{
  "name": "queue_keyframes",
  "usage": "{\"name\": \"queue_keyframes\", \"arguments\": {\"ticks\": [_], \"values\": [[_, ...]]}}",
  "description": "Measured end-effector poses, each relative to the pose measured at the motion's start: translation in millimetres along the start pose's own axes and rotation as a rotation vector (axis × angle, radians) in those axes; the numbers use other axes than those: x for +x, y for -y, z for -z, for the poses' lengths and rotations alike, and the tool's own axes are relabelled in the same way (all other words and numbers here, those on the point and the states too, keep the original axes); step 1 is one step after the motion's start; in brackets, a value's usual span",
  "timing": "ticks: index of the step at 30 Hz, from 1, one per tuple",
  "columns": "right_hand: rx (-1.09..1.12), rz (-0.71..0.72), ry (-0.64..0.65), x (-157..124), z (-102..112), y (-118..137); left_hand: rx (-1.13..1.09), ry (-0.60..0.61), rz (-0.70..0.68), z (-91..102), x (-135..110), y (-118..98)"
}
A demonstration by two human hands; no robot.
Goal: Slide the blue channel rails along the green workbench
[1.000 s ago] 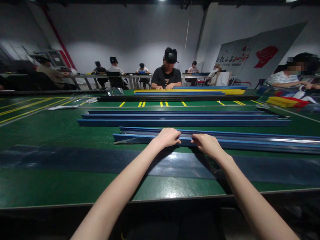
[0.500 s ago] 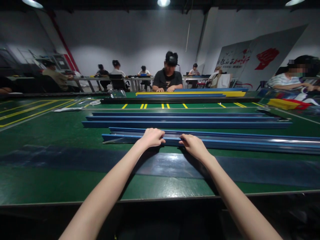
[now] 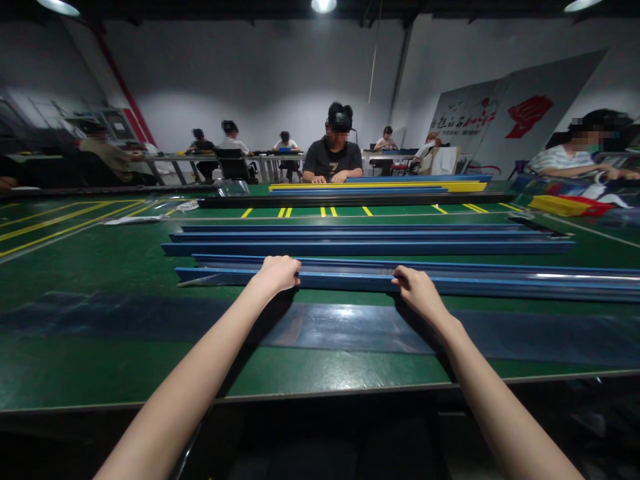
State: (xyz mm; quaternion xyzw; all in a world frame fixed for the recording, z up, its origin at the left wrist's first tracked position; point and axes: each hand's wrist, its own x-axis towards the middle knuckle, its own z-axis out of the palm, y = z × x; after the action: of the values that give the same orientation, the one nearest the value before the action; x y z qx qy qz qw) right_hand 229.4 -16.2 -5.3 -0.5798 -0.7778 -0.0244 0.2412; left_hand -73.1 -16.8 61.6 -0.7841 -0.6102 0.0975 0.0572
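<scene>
Long blue rail (image 3: 350, 279) lying flat across the green table (image 3: 100, 267), running from 9 o'clock to 3 o'clock just past the centre of view, left end near the middle-left, right end out of frame at 3 o'clock. Left hand (image 3: 278, 273) on the rail's near edge at about 11 o'clock from the view's centre, fingers curled over the top and gripping the rail. Right hand (image 3: 419, 291) on the same rail at about 1 o'clock, well apart from the left, fingers hooked over the near edge and holding the rail. Glossy clear film (image 3: 575, 277) catching light along the rail's top toward 3 o'clock. Dark blue sheet (image 3: 350, 330) spread flat on the table just this side of the rail, under both forearms, toward 6 o'clock. Stack of 3 more blue rails (image 3: 370, 239) lying parallel just beyond, toward 12 o'clock, near but apart from the held one. Farther toward 12 o'clock, yellow dashes painted on the table, then a black strip (image 3: 350, 199) and a bundle of yellow and blue rails (image 3: 380, 187) before a seated person in a dark shirt (image 3: 333, 157). At 2 o'clock, another person in a striped top (image 3: 565, 159) beside red and yellow material (image 3: 570, 205). More seated people at far tables toward 11 o'clock.
</scene>
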Motion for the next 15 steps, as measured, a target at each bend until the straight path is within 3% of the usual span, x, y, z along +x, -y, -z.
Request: {"name": "queue_keyframes", "arguments": {"ticks": [10, 15], "values": [[-0.083, 0.05, 0.103, 18, -9, 57, -0.124, -0.266, -0.253, 4.5, 27, -68], [-0.105, 0.055, 0.105, 22, -14, 84, -0.131, -0.289, -0.266, -1.6, 30, -72]]}}
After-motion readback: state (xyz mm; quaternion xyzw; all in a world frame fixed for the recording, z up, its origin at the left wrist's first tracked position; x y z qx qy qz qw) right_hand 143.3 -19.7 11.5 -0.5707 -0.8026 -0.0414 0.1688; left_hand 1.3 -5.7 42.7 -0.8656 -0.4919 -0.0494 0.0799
